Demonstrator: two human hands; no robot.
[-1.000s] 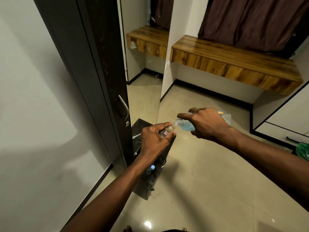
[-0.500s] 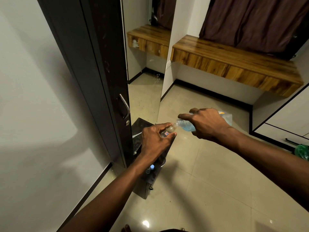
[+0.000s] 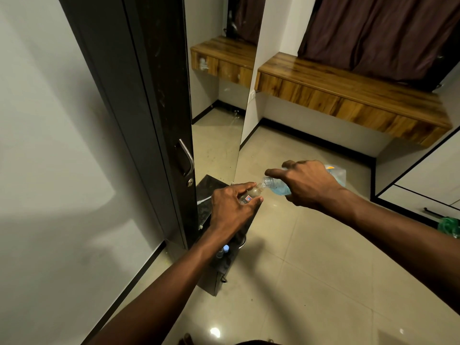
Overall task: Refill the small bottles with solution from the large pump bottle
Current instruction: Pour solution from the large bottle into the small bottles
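My left hand [image 3: 230,207] grips a small clear bottle [image 3: 251,194] with a red and blue label, tilted so its mouth faces right. My right hand [image 3: 307,184] holds a large clear bottle [image 3: 278,186] with blue solution, tipped on its side, its neck touching the small bottle's mouth. Most of the large bottle's body is hidden under my right hand; its base [image 3: 338,174] shows beyond the knuckles. Two more small bottles [image 3: 223,251], one with a blue cap, stand on the low black cabinet [image 3: 206,195] below my left forearm.
A dark door [image 3: 149,95] with a metal handle [image 3: 186,158] stands to the left, a mirror [image 3: 219,108] beside it. A wooden wall shelf [image 3: 348,95] runs at the back under dark curtains. White drawers [image 3: 423,195] and a green thing [image 3: 449,226] lie at the right. The floor is tiled.
Both hands hold the same pose, bottle mouths together. Only the view has shifted slightly.
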